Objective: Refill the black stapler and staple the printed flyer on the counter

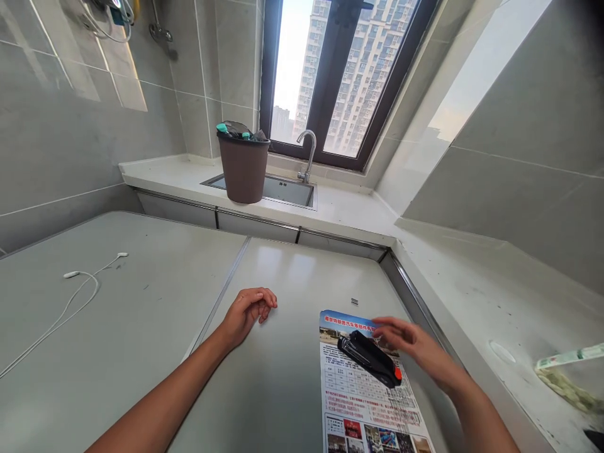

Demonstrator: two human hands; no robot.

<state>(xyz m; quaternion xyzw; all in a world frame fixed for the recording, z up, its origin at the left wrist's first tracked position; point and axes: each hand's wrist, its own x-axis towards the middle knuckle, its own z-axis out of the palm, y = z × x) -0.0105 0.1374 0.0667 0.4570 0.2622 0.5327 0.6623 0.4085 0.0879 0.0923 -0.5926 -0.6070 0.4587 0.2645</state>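
A black stapler (370, 358) with a red part at one end lies aslant on a printed paper flyer (340, 396). My right hand (406, 343) is just beyond the stapler's upper right side, fingers stretched out over the flyer's edge and holding nothing. It looks close to the stapler but not wrapped round it. Above the flyer's top edge, a small strip of staples (354, 301) rests on the table. To the left, my left hand (250, 311) is over the bare tabletop, fingers loosely bent and holding nothing.
The pale table (198, 251) has a seam left of my left hand. A white cable (89, 292) lies at left. Behind, a brown bin (243, 170) with bottles stands by the sink (292, 190) and faucet (310, 148). A white counter (472, 296) borders the right side.
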